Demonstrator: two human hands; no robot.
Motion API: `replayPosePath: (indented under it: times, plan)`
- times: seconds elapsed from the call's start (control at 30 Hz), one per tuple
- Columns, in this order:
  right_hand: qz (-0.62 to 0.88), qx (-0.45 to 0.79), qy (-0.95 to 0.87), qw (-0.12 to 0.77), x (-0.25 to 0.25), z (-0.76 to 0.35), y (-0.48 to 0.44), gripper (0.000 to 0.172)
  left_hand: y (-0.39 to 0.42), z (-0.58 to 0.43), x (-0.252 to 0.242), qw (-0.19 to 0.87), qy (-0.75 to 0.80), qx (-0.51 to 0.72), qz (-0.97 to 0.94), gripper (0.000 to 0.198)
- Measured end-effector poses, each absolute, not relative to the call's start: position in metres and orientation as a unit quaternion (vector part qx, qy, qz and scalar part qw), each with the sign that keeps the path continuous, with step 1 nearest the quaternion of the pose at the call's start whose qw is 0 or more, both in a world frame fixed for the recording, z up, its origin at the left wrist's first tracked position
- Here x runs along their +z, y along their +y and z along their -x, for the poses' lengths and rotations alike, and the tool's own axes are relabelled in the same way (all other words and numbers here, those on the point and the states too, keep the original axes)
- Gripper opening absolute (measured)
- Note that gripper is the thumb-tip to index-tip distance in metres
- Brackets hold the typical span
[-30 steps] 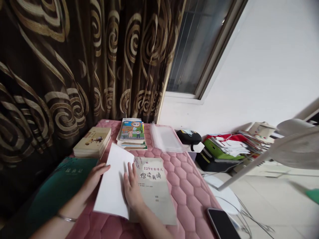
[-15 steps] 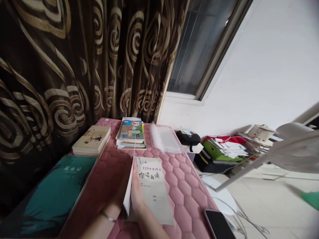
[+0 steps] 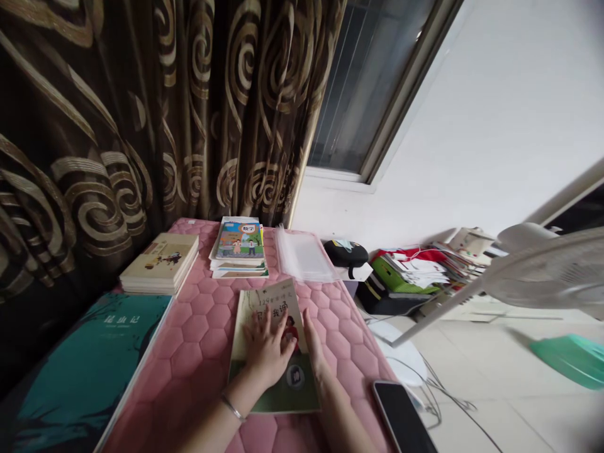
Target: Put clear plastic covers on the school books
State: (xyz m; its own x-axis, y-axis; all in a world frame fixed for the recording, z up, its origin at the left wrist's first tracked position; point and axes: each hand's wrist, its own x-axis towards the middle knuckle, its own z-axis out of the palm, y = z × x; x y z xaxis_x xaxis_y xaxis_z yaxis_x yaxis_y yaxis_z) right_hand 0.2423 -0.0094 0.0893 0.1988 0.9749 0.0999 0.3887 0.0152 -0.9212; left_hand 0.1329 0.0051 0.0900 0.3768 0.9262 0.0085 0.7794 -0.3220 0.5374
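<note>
On the pink quilted mat, the book lies long axis near to far, directly beneath the left hand, the closer one, its spread fingers flat and gripping nothing, while the right hand lines the book's right edge, hold unclear from here.

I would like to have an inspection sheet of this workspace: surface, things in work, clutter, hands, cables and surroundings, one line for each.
Surface: pink quilted pad.
Things: book, cover up on the pad.
Clutter: teal book, cream books, textbooks, clear sleeves; phone by the pad's right edge.
Hands: left hand spread on the book's cover; right hand at its right edge.
Cables: several cables on the floor, near the fan.
Surroundings: curtain and window behind; green item on the floor.
</note>
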Motion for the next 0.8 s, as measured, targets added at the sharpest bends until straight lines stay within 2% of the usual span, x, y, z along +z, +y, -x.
replayPosePath:
  times: [0.13, 0.2, 0.37, 0.47, 0.67, 0.8]
  plan:
    - [0.624, 0.402, -0.509, 0.436, 0.092, -0.269, -0.005, 0.064, 0.002, -0.142, 0.085, 0.187, 0.552, 0.146, -0.799, 0.062]
    - [0.657, 0.407, -0.477, 0.419, 0.091, -0.273, -0.003, 0.058, 0.002, -0.144, 0.085, 0.178, 0.56, 0.138, -0.798, 0.06]
    - [0.785, 0.194, -0.507, 0.299, 0.088, -0.273, -0.007, 0.034, 0.009, -0.123, 0.087, 0.129, 0.58, 0.136, -0.793, 0.052]
    - [0.822, 0.137, -0.497, 0.242, 0.089, -0.271, -0.013, 0.027, 0.021, -0.094, 0.085, 0.093, 0.657, 0.14, -0.734, 0.051]
    - [0.847, 0.155, -0.472, 0.187, 0.098, -0.263, -0.014, 0.025, 0.041, -0.067, 0.077, 0.181, 0.695, 0.157, -0.677, 0.046]
    - [0.847, 0.17, -0.469, 0.185, 0.098, -0.262, -0.008, 0.028, 0.047, -0.07, 0.077, 0.233, 0.683, 0.158, -0.674, 0.047]
